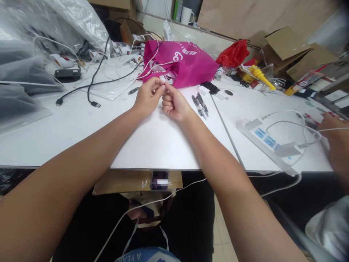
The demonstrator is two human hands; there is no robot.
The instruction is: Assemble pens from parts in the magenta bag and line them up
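Note:
My left hand (149,95) and my right hand (176,102) meet over the white table (152,145), fingertips pinched together. Whatever they pinch is too small or too hidden to name. Just behind them lies a magenta bag (195,69) on its side, its mouth toward me with pale bits showing inside. To the right of my right hand rest several dark pens (200,105) in a loose bunch. Another dark pen-like piece (133,90) lies left of my left hand.
A white power strip (268,145) with cables lies at the right, near another person's hand (336,133). Black cables (94,83) cross the left side beside plastic bags (21,83). A red bag (233,53), a yellow tool (261,77) and cardboard boxes (289,47) stand at the back.

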